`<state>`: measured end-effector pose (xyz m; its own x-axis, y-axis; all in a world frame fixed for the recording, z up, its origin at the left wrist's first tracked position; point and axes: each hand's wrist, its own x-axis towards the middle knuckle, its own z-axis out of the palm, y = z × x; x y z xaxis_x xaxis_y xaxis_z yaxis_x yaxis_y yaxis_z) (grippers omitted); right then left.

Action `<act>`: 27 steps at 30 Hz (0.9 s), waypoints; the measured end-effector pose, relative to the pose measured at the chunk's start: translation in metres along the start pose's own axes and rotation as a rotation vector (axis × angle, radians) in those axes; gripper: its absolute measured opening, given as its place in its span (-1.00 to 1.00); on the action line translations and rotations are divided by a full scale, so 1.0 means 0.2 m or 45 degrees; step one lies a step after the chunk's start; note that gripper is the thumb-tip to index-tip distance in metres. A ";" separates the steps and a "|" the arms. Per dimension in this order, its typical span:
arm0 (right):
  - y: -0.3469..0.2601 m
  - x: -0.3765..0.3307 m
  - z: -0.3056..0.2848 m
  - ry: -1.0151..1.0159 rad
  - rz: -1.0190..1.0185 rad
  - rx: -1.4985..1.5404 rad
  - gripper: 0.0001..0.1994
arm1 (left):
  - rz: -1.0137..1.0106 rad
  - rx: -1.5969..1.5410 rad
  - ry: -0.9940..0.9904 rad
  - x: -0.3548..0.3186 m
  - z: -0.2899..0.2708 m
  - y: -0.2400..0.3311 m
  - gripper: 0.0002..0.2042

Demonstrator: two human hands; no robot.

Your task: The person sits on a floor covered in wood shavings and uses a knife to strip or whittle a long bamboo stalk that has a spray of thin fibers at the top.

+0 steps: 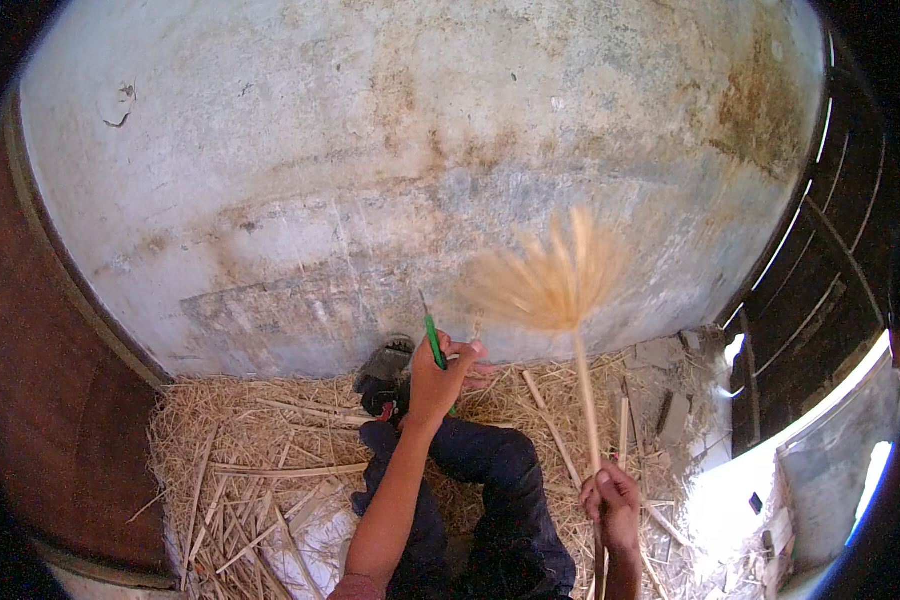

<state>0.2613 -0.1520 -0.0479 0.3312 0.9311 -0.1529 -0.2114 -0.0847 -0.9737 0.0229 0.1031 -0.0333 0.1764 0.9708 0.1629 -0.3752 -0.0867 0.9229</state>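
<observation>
My left hand, reaching forward over my legs, is closed around a slim green-handled tool whose thin metal tip points up toward the wall. I cannot tell what kind of tool it is. Low on the right, my right hand grips a long pale stick. At the stick's top, a fan of tan bristles or straw spreads out in front of the wall, smeared by motion, like a hand broom. The fan and the green tool are apart.
Loose straw and pale split sticks cover the floor around my dark trousers. A dark shoe rests near the stained wall. A brown panel stands left; dark boards stand right, above a brick-like block.
</observation>
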 end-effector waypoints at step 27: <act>-0.12 0.21 -0.66 0.237 -0.805 -1.766 -0.72 | 0.020 2.356 -0.169 0.31 -0.29 -0.68 -0.71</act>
<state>0.4015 -0.1577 -0.0533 0.1632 0.8937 0.4179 0.9653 -0.0571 -0.2549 0.0314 0.1879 -0.1696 0.2788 0.9537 0.1124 0.9558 -0.2870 0.0643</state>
